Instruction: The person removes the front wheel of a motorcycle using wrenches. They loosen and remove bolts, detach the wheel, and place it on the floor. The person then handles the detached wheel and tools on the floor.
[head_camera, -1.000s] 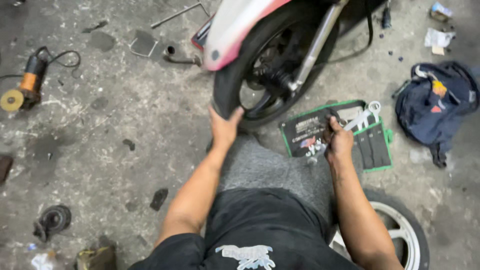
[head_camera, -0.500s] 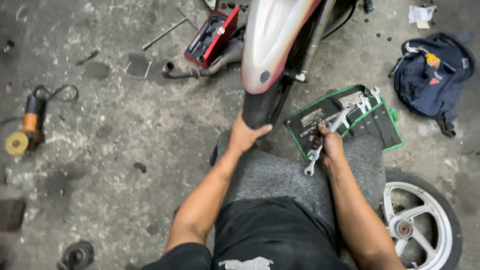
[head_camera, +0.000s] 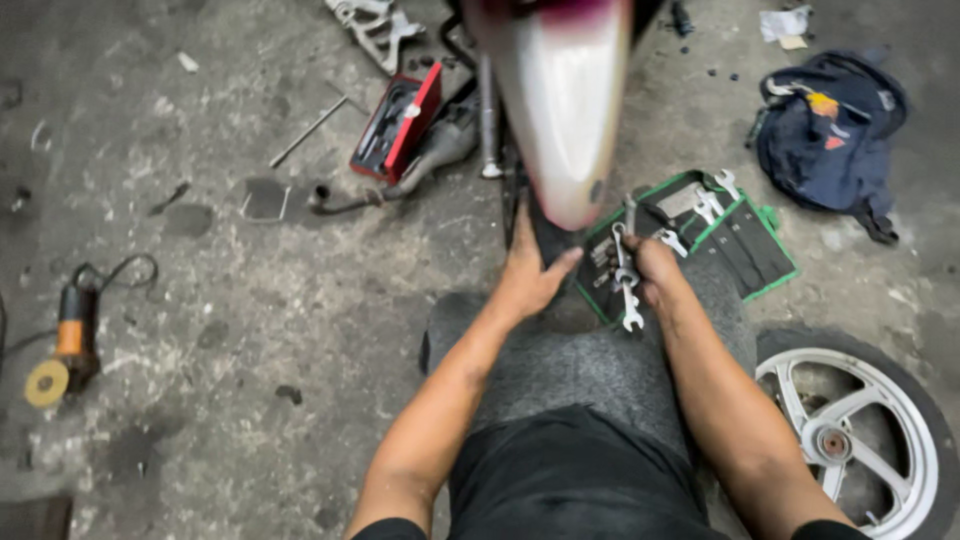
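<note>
The left hand (head_camera: 530, 275) rests flat and spread on the black front tyre (head_camera: 522, 205) of the motorcycle, just under the white, pink-tipped front fender (head_camera: 565, 100), thumb pointing toward the right; its grip is spread wide and closes on nothing. The right hand (head_camera: 652, 272) sits just beside it, at the near edge of the green-edged black fabric tool roll (head_camera: 745, 245) that lies unrolled on the grey concrete floor (head_camera: 200, 300). Its grip is curled around a bunch of silver combination spanners (head_camera: 625, 275), whose ends stick out above and below the fist, the lowest jaw pointing toward the grey-trousered knee (head_camera: 570, 350). More loose silver spanners (head_camera: 710, 200) lie on the roll's far end.

A detached silver spoked wheel with black tyre (head_camera: 850, 440) lies flat at the person's right. A dark blue backpack (head_camera: 825, 125) sits slumped beyond the tool roll. To the left of the motorcycle, an open red tool case (head_camera: 395, 125) lies near a thin metal rod (head_camera: 308, 132), and an orange angle grinder with a yellow disc (head_camera: 65, 345) lies well apart at the far left.
</note>
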